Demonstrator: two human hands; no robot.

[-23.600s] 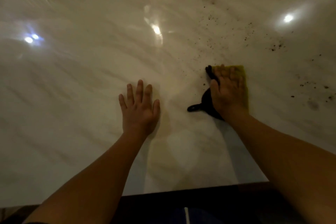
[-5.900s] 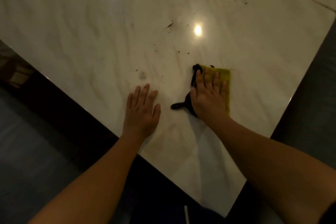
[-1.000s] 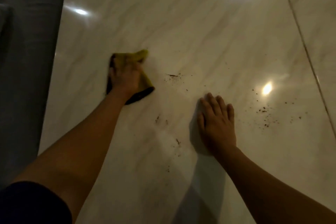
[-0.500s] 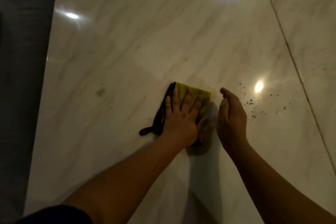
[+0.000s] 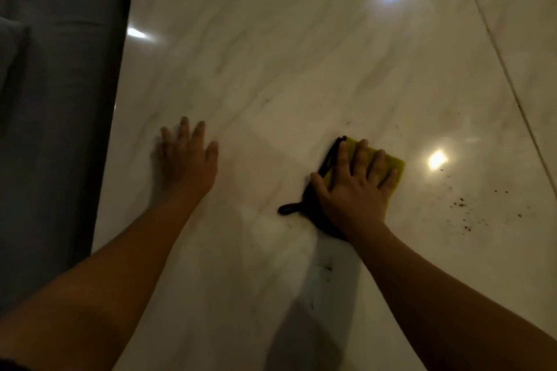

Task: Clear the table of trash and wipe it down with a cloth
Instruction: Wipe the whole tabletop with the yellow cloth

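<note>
A yellow cloth (image 5: 395,168) with black trim and a black loop lies flat on the white marble table (image 5: 271,54). My right hand (image 5: 354,193) presses on it with its fingers spread and straight, covering most of it. My left hand (image 5: 185,159) rests flat on the bare table about a forearm's length to the left, holding nothing. Dark crumbs (image 5: 464,211) are scattered on the table just right of the cloth, and a few specks (image 5: 327,266) lie near my right forearm.
The table's left edge (image 5: 119,93) runs down the frame, with a dark grey seat or floor (image 5: 54,99) beyond it. A thin seam (image 5: 500,54) crosses the tabletop diagonally at the right. Ceiling lights glare on the glossy surface.
The cloth has passed from under my left hand to under my right hand. My left hand has moved away to the left and now lies flat on the table.
</note>
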